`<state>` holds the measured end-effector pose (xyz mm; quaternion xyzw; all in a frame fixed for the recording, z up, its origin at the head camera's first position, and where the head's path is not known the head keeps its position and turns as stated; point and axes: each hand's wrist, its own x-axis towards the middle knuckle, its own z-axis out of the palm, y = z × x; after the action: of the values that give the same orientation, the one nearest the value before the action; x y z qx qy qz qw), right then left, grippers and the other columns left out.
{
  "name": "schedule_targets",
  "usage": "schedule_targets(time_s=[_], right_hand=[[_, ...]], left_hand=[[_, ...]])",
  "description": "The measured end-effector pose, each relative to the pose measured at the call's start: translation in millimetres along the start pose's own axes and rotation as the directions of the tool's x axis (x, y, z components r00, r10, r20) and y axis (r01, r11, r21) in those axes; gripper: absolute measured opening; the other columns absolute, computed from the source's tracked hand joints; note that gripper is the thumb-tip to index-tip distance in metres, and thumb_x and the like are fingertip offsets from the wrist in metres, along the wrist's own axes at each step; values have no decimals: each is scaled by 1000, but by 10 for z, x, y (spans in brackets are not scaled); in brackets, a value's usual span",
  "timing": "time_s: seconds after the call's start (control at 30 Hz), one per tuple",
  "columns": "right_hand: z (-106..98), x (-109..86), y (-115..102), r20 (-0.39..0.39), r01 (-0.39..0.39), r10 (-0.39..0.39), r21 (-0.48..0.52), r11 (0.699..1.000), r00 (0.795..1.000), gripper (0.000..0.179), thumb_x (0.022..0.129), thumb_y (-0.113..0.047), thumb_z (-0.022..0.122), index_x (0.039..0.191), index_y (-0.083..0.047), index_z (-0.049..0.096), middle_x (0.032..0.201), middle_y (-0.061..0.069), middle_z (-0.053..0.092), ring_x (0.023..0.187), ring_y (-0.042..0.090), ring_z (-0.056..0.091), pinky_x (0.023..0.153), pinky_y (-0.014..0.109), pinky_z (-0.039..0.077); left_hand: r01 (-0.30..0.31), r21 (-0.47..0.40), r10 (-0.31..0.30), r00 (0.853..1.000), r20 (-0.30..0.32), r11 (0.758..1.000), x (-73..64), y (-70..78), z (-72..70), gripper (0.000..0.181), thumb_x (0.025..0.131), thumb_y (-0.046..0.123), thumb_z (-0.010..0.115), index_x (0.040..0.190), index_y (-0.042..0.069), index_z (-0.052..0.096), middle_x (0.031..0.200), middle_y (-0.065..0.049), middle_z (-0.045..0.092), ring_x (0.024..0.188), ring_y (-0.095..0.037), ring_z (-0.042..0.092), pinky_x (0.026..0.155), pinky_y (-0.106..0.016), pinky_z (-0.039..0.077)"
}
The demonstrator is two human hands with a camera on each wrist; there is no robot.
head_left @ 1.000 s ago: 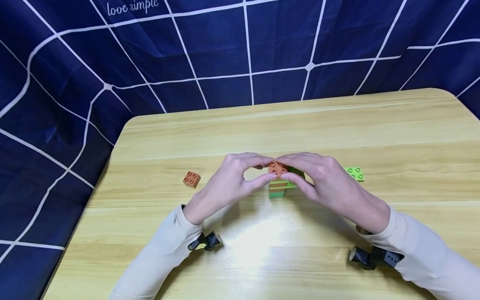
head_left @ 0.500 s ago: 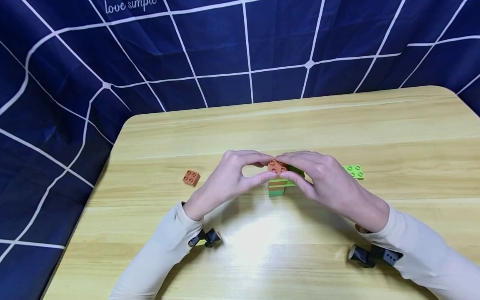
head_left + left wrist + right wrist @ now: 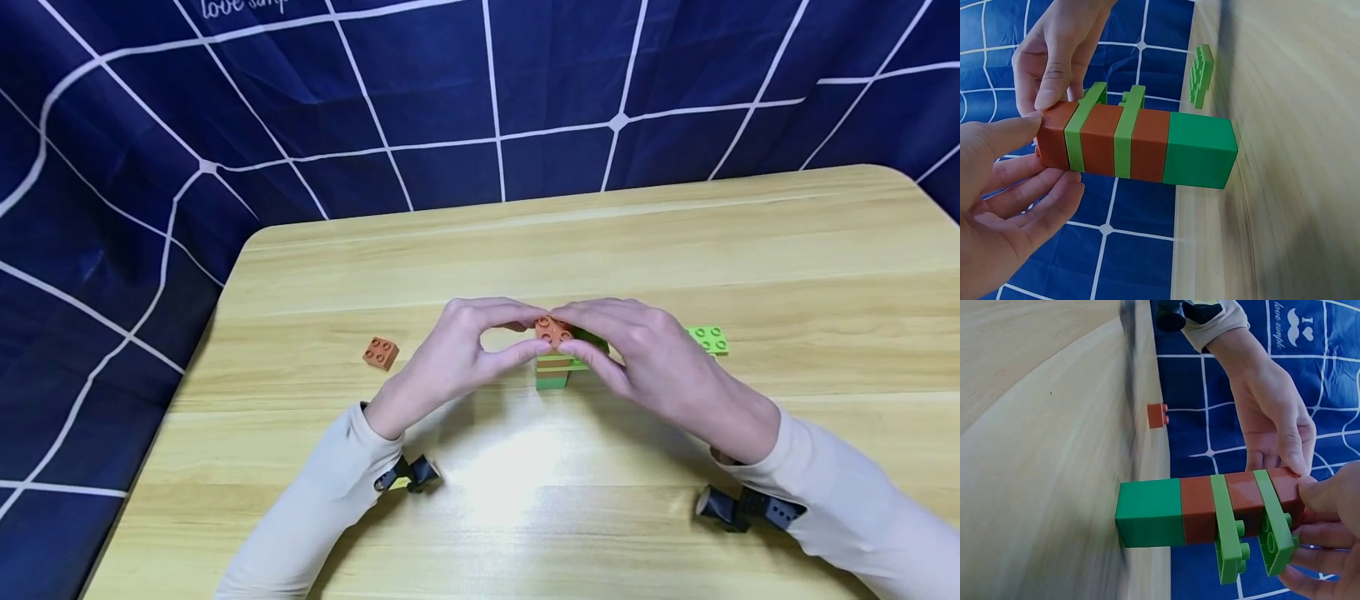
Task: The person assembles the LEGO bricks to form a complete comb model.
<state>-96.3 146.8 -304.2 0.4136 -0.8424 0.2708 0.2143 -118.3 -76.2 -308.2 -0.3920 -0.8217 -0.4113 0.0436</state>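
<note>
A tower of toy building bricks stands upright on the table, a dark green brick [image 3: 1202, 150] at its foot. Above that, orange-brown bricks alternate with two light green plates [image 3: 1227, 528], which jut out to the right side in the head view. My left hand [image 3: 450, 358] and right hand [image 3: 660, 358] meet at the top orange-brown brick [image 3: 553, 331]. Each pinches it between the thumb in front and the fingers behind. In the left wrist view, the left thumb [image 3: 1013, 132] lies against the top brick's side; its lower fingers are loosely extended.
A loose orange-brown brick [image 3: 381, 353] lies on the wooden table [image 3: 480, 267] to the left. Beyond the right hand sits a light green plate [image 3: 708, 339], partly hidden by that hand. A dark blue cloth with white lines [image 3: 420, 92] hangs behind the table and at its left.
The head view has tilted slightly, so the scene sits a little higher in it. Both hands keep their hold on the top brick, and the tower stays in place.
</note>
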Motion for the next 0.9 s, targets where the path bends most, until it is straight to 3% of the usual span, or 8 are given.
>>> schedule_targets(time_s=[0.6, 0.77, 0.9], right_hand=[[-4, 9, 22, -4, -34, 34, 30, 999, 999, 45, 98, -38, 52, 110, 1, 69, 104, 13, 72, 96, 29, 69, 83, 45, 57], [-43, 29, 57, 21, -56, 55, 80, 995, 998, 30, 91, -23, 68, 109, 1, 70, 104, 13, 72, 97, 29, 69, 84, 43, 57], [-153, 15, 140, 106, -73, 59, 132, 989, 993, 32, 84, -11, 75, 114, -1, 68, 110, 12, 70, 102, 29, 67, 87, 43, 56]], left_hand=[[6, -16, -6, 1000, -12, 1000, -9, -2, 3, 31, 88, 20, 72, 115, 3, 70, 109, -7, 71, 96, -12, 66, 87, -20, 52], [13, -28, -13, 1000, -23, 1000, -9, -1, 7, 31, 88, 20, 72, 114, 3, 70, 108, -6, 71, 95, -13, 66, 87, -20, 52], [19, -32, -20, 1000, -24, 999, -11, 1, 23, 30, 88, 19, 72, 113, 2, 70, 108, -7, 71, 94, -14, 67, 87, -19, 52]])
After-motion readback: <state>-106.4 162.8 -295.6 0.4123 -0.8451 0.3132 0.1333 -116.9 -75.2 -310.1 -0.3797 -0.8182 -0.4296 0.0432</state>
